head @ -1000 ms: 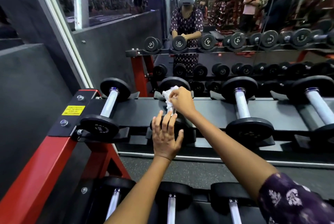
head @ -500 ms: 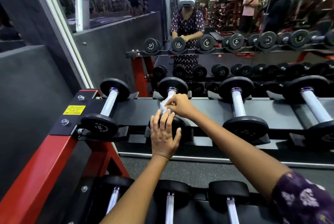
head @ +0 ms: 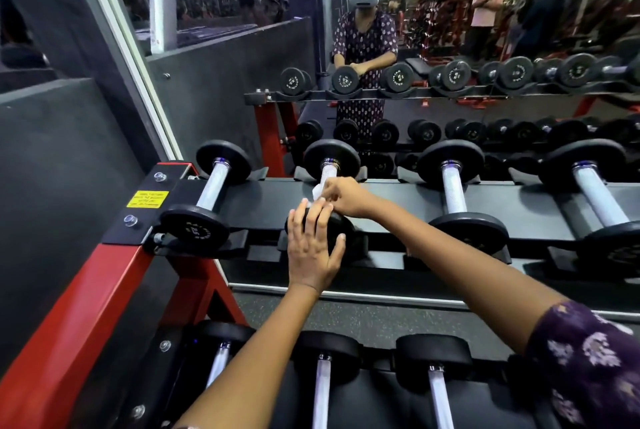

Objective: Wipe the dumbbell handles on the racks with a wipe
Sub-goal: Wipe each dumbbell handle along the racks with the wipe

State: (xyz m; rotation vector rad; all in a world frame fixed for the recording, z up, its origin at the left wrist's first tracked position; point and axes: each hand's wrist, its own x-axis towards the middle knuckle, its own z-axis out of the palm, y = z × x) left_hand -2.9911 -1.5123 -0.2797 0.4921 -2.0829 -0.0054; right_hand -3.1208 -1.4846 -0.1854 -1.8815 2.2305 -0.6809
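On the upper rack shelf (head: pixel 398 200) lies the second dumbbell from the left, its knurled silver handle (head: pixel 328 170) showing near the far plate. My right hand (head: pixel 346 196) holds a white wipe (head: pixel 318 192) around the near half of that handle. My left hand (head: pixel 313 245) rests flat, fingers spread, on the dumbbell's near black plate (head: pixel 341 231). The neighbouring dumbbells have bare handles, one to the left (head: pixel 214 184) and one to the right (head: pixel 453 191).
A red rack frame (head: pixel 86 307) with a yellow warning label (head: pixel 147 199) stands at the left. A lower shelf holds more dumbbells (head: pixel 322 390). A mirror (head: pixel 450 30) behind the rack reflects me and other people. A grey wall (head: pixel 52 151) is at the left.
My right hand has slid the wipe along the handle towards me, from near the far plate to the near half. More bare handle shows now. My left hand has stayed on the near plate.
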